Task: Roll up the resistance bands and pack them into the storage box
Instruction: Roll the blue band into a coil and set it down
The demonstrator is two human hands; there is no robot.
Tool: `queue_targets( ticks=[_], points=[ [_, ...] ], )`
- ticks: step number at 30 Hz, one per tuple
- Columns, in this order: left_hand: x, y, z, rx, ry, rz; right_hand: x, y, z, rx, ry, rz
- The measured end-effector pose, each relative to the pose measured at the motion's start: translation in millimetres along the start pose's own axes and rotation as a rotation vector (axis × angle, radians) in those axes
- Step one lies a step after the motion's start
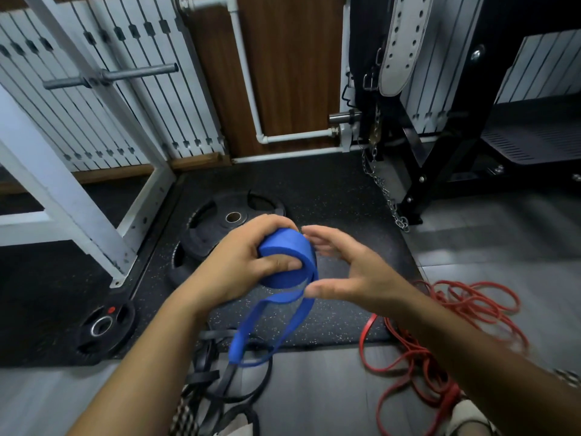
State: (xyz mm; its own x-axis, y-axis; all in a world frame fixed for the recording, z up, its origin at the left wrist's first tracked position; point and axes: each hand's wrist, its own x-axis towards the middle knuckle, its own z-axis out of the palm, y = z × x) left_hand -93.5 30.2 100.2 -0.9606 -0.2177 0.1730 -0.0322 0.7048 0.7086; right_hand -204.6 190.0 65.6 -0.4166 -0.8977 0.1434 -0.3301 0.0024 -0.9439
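Observation:
A blue resistance band (284, 258) is partly wound into a thick roll, and its loose loop hangs down below the roll. My left hand (242, 262) grips the roll, thumb pressed on its side and fingers curled over the top. Just right of the roll is my right hand (349, 269), fingers straight and blurred, its thumb close to the band's loose strand. Red bands (440, 335) lie tangled on the floor at the right. Black bands (226, 388) lie in a heap on the floor below my hands. No storage box is in view.
Two black weight plates (220, 225) (105, 325) lie on the speckled rubber mat (339, 196). A white rack frame (78, 190) stands at the left, a black rack (434, 171) with a hanging chain (386, 193) at the right. Grey floor lies nearer me.

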Motion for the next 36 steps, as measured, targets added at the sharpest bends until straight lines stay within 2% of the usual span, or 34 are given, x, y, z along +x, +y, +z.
queue_targets(
  ticks=[4,10,15,18,22,28,36],
  points=[
    [0,-1,-1,0.014,-0.051,-0.043,4,1,13,0.103,0.085,0.006],
    [-3,3,-1,-0.149,-0.096,-0.083,6,-4,-6,0.269,-0.049,0.119],
    [-6,10,0,-0.289,-0.038,-0.099,3,-5,-7,0.329,-0.047,0.118],
    [-6,13,5,-0.413,0.064,-0.123,1,-3,-2,0.372,-0.023,0.076],
    [-1,20,17,-0.649,0.227,-0.156,3,1,3,0.536,0.108,0.023],
    [13,28,27,-0.936,0.484,-0.249,13,10,18,0.673,0.222,0.056],
    [27,33,42,-1.107,0.717,-0.292,27,0,30,1.061,0.317,0.045]
  ],
)
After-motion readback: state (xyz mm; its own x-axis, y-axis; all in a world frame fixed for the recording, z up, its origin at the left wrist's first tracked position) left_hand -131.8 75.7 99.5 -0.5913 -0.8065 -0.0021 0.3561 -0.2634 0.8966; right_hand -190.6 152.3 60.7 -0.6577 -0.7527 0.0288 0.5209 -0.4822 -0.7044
